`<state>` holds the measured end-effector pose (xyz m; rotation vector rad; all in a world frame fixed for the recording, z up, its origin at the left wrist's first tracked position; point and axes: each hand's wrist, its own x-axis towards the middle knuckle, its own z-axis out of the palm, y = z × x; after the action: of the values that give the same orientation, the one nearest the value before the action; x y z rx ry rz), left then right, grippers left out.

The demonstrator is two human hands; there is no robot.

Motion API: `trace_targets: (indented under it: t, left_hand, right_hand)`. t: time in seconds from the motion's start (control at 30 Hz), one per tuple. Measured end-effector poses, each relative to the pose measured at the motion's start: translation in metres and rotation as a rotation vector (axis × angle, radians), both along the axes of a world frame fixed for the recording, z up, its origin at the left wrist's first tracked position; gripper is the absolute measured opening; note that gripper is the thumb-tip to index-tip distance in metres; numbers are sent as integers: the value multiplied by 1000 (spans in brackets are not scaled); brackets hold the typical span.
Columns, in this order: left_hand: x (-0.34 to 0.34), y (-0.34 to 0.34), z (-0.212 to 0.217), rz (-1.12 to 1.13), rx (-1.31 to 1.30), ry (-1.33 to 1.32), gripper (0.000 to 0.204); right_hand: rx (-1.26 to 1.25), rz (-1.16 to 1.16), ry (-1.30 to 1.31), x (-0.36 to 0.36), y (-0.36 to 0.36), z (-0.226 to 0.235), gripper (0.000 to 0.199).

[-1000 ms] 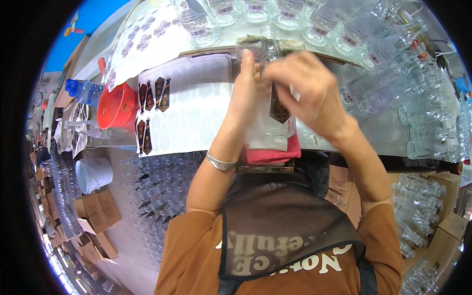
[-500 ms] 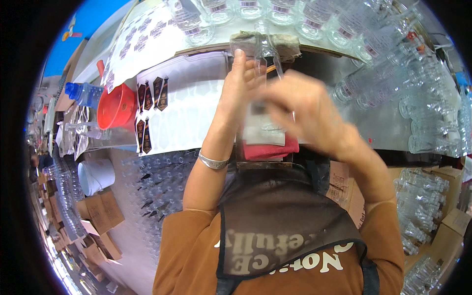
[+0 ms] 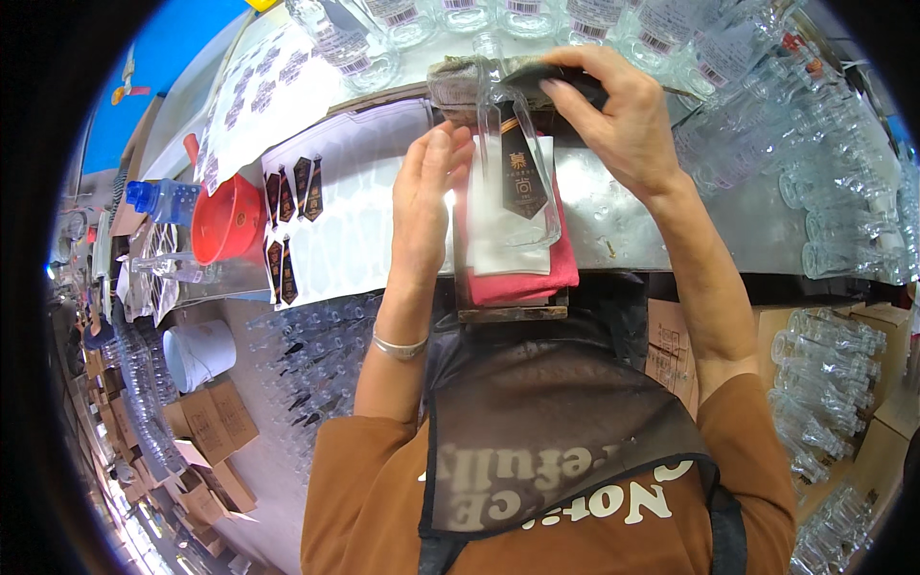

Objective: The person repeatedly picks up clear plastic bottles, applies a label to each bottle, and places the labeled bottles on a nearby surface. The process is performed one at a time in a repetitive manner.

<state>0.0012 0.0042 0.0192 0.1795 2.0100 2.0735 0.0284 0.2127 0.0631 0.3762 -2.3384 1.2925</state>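
Okay, so a clear glass bottle (image 3: 495,153) is laid flat around the centre of the frame, with its neck pointed at the top edge and propped on a cloth-wrapped rest (image 3: 452,91). A black tie-shaped label (image 3: 522,177) with gold and white markings can be seen on its body. Beneath it, a white pad (image 3: 513,264) is stacked on a folded red cloth (image 3: 556,280) on the metal table (image 3: 632,251).

Just right of the bottle's neck, a dark flat piece (image 3: 525,75) is pinched between the thumb and fingers of the right hand (image 3: 628,115); what it's made of can't be made out. The left hand (image 3: 426,182) is held just left of the bottle, its grip loosely spread, and whether the glass is touched by it can't really be told.

Left of centre, a pale label sheet (image 3: 350,225) is spread out, with several black tie labels (image 3: 309,190) stuck along its left side. A red plastic bowl (image 3: 228,222) and a blue-capped bottle (image 3: 172,203) are parked farther left, and more glass bottles (image 3: 589,17) are lined up along the top.
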Motion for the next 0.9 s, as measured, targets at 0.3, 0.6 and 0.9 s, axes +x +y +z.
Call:
trace_targets:
  t: [0.3,0.6,0.9]
  left_hand:
    - [39,-4,-31,-87,-307,309,60]
    - [45,2,-35,-128,-349,347,61]
    - [45,-5,-39,-152,-240,327,62]
  right_hand:
    - [14,102,137,58,10,-17,35]
    - [-130,105,-223,91,11,-24,30]
    - [172,90,12,-10,3,17,26]
